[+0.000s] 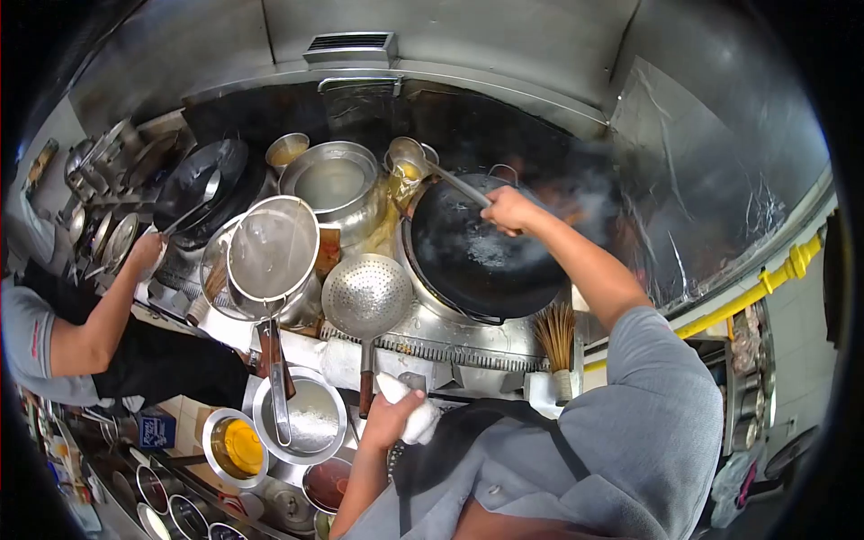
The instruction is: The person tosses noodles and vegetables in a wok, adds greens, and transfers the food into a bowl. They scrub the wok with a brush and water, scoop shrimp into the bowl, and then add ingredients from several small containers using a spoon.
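Note:
My right hand (513,211) is closed round the handle of a ladle (459,187). The ladle's bowl is at the upper left of the wok, over a small pot holding yellow liquid (410,170). Below my forearm sits a large black wok (486,261) with smoke or steam rising from it; a pale foamy patch shows inside. My left hand (387,421) grips a bunched white cloth (418,421) near my waist. Just beyond that hand lies a perforated skimmer (367,295), its wooden handle pointing toward me.
A mesh strainer (273,250) rests left of the skimmer, near a big steel pot (337,184). A bamboo brush (556,337) stands right of the wok. At left, a co-worker's hand (147,250) holds a ladle over another wok (202,184). Bowls, one with orange-yellow contents (241,447), sit lower left.

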Demonstrator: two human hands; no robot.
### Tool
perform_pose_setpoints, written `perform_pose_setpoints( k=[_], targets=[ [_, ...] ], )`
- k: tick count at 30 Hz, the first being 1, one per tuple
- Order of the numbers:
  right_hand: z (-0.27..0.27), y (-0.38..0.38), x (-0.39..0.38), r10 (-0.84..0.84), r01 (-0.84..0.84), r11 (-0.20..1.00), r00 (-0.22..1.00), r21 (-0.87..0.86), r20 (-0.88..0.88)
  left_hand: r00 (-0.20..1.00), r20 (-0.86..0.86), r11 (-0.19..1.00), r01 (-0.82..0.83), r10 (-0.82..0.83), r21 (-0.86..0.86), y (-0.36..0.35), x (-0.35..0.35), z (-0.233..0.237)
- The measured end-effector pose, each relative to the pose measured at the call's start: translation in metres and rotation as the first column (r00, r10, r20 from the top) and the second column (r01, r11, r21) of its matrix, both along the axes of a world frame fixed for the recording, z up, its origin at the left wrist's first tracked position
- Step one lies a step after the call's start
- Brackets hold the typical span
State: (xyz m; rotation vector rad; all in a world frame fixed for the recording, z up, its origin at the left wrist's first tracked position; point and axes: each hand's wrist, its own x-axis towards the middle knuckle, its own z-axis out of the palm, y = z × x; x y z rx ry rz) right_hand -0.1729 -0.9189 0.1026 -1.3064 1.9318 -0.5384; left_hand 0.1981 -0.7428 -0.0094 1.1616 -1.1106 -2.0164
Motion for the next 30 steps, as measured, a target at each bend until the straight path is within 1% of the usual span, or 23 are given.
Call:
perform_pose_setpoints(
  k=[1,2,3,4,5,7,8,9,10,11,12,13,14,15,16,17,18,19,22,25,26,28,30],
  targets=[
    [0.021,0.005,0.009,0.097,-0.085,0.995,0.938,0.050,-0.334,1.000,0.000,1.000,-0.028,0.028,0.007,0.001,0.005,-0.008],
    [0.016,-0.001,0.012,0.111,-0.099,0.994,0.934,0.052,-0.339,0.999,-0.006,0.999,-0.043,0.043,0.009,0.004,0.010,-0.011],
    [0.009,-0.008,0.012,0.112,-0.199,0.973,0.848,-0.115,-0.518,0.996,-0.024,0.995,-0.088,0.089,0.037,0.005,0.014,-0.013],
    [0.005,-0.016,0.014,0.070,-0.323,0.911,0.736,-0.258,-0.674,0.990,-0.041,0.989,-0.131,0.134,0.065,0.006,0.018,-0.015],
    [0.008,-0.032,0.026,0.060,-0.301,0.910,0.775,-0.284,-0.629,0.987,-0.038,0.983,-0.152,0.157,0.106,0.006,0.023,-0.022],
    [0.031,-0.061,0.065,0.120,-0.285,0.926,0.843,-0.246,-0.524,0.982,-0.053,0.978,-0.172,0.179,0.118,0.006,0.028,-0.023],
    [0.036,-0.085,0.080,0.150,-0.213,0.972,0.889,-0.100,-0.432,0.979,-0.067,0.975,-0.184,0.193,0.122,0.005,0.030,-0.022],
    [0.028,-0.112,0.090,0.193,-0.252,0.965,0.865,-0.068,-0.464,0.972,-0.074,0.971,-0.216,0.225,0.104,0.006,0.030,-0.016],
    [0.018,-0.139,0.102,0.293,-0.388,0.921,0.755,-0.039,-0.587,0.964,-0.078,0.965,-0.247,0.254,0.085,0.007,0.030,-0.009],
    [-0.028,-0.189,0.105,0.273,-0.457,0.889,0.595,-0.038,-0.756,0.976,-0.044,0.974,-0.209,0.213,0.083,0.008,0.034,-0.006],
    [-0.029,-0.199,0.129,0.417,-0.459,0.862,0.399,0.216,-0.817,0.985,-0.012,0.980,-0.170,0.172,0.100,0.008,0.037,-0.028],
    [-0.070,-0.240,0.133,0.462,-0.541,0.794,0.242,0.277,-0.853,0.975,-0.037,0.972,-0.213,0.217,0.097,0.011,0.039,-0.018],
    [-0.078,-0.246,0.146,0.460,-0.549,0.792,0.251,0.266,-0.852,0.964,-0.063,0.963,-0.253,0.259,0.093,0.015,0.040,-0.007],
    [-0.084,-0.244,0.158,0.282,-0.259,0.959,0.918,0.118,-0.279,0.966,-0.026,0.964,-0.255,0.258,0.080,0.018,0.044,-0.005],
    [-0.090,-0.239,0.160,-0.202,0.084,0.963,0.855,0.257,0.478,0.950,-0.022,0.946,-0.308,0.311,0.101,0.023,0.044,-0.002],
    [-0.087,-0.227,0.156,-0.307,0.022,0.921,0.655,0.388,0.690,0.953,0.008,0.945,-0.300,0.302,0.128,0.026,0.049,-0.009],
    [-0.087,-0.214,0.148,-0.420,-0.079,0.871,0.395,0.485,0.817,0.956,0.037,0.943,-0.293,0.291,0.159,0.029,0.054,-0.014],
    [-0.086,-0.202,0.143,-0.489,-0.120,0.843,0.237,0.525,0.839,0.960,0.041,0.946,-0.282,0.279,0.160,0.028,0.056,-0.016],
    [-0.087,-0.168,0.118,-0.507,-0.141,0.850,0.046,0.508,0.861,0.945,0.075,0.923,-0.328,0.319,0.200,0.031,0.059,-0.009],
    [-0.064,-0.133,0.092,-0.530,-0.175,0.841,-0.070,0.512,0.845,0.958,0.147,0.966,-0.256,0.248,0.041,0.022,0.057,-0.023],
    [-0.059,-0.125,0.081,-0.535,-0.177,0.837,-0.074,0.517,0.841,0.964,0.124,0.964,-0.247,0.234,0.102,0.018,0.052,-0.009],
    [-0.043,-0.107,0.057,-0.521,-0.199,0.850,-0.171,0.488,0.836,0.964,0.142,0.969,-0.235,0.223,0.072,0.012,0.043,-0.005],
    [-0.024,-0.088,0.040,-0.527,-0.183,0.849,-0.220,0.496,0.821,0.970,0.058,0.969,-0.238,0.235,0.064,0.009,0.033,-0.002]
  ],
)
